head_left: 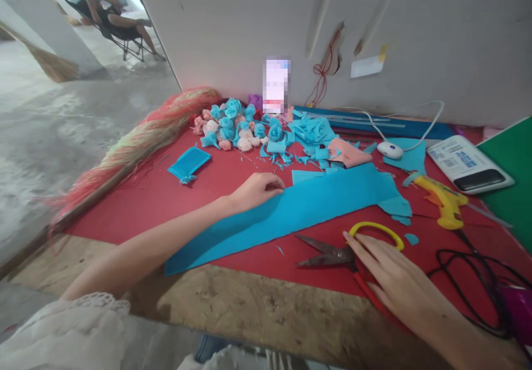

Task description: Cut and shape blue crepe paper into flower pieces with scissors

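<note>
A long blue crepe paper strip lies slantwise across the red table cover. My left hand has its fingers curled at the strip's upper edge, pinching it there; the fingertips are partly hidden. On the right, my right hand holds scissors by their handles, one yellow and one red. The blades are spread apart and point left, just below the strip, not touching it. A small folded blue piece lies left of my left hand. Blue scraps lie at the strip's right end.
Behind are blue, pink and white paper roses and a blurred upright screen. A yellow glue gun, a black cable and a white device lie at right. Pink-and-cream fibres edge the left. A person reclines far off.
</note>
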A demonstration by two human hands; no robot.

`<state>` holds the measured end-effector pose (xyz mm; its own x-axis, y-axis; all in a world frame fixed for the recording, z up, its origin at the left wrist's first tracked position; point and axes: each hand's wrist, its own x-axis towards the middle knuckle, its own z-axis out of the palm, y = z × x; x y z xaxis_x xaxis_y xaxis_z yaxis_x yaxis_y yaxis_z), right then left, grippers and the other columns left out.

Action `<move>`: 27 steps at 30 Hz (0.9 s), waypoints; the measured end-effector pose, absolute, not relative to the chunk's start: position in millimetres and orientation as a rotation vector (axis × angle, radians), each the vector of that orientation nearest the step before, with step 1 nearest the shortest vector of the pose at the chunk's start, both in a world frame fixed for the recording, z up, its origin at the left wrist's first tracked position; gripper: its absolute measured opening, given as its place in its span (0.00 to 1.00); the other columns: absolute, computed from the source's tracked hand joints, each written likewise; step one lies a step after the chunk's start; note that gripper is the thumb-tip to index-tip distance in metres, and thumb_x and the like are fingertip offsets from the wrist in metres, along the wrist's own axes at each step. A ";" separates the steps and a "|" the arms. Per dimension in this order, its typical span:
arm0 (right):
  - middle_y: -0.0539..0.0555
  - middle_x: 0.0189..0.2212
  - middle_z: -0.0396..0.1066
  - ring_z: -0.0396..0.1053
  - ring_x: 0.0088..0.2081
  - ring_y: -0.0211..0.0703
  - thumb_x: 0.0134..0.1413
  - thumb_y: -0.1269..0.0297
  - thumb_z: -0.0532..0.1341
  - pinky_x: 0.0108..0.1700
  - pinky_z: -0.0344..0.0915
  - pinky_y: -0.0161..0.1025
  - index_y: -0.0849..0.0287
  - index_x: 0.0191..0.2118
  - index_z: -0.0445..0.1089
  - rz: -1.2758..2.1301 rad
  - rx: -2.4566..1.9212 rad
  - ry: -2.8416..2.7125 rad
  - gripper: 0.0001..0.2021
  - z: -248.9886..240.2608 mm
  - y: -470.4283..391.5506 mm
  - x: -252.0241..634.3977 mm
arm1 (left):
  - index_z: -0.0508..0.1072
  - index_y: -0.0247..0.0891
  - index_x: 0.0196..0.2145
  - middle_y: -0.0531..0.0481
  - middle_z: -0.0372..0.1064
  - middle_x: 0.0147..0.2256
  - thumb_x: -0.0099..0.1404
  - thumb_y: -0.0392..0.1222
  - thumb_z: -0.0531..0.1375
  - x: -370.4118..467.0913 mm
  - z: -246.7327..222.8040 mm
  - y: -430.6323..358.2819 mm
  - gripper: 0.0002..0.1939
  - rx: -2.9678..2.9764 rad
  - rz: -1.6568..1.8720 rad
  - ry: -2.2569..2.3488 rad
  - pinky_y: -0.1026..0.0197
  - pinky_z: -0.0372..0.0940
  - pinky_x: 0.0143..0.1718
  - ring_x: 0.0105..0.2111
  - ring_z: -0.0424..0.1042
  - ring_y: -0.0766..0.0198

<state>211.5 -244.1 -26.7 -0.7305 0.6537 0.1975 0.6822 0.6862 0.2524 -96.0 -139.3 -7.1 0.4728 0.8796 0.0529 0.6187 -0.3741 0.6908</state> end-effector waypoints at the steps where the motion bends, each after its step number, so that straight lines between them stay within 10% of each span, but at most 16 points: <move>1: 0.63 0.43 0.69 0.67 0.43 0.48 0.48 0.75 0.50 0.42 0.67 0.43 0.69 0.53 0.60 -0.494 -1.103 -2.807 0.23 -26.3 -243.1 210.1 | 0.71 0.31 0.38 0.45 0.72 0.35 0.59 0.43 0.55 -94.4 -5.3 -139.3 0.13 2.112 0.529 1.226 0.63 0.63 0.36 0.34 0.70 0.63; 27: 0.61 0.39 0.68 0.64 0.39 0.50 0.42 0.75 0.55 0.41 0.68 0.46 0.69 0.52 0.63 -0.323 -1.056 -2.870 0.26 -2.0 -241.6 107.0 | 0.67 0.33 0.44 0.43 0.66 0.45 0.63 0.41 0.52 -130.9 6.7 -145.1 0.13 2.082 0.676 1.005 0.57 0.58 0.49 0.44 0.65 0.62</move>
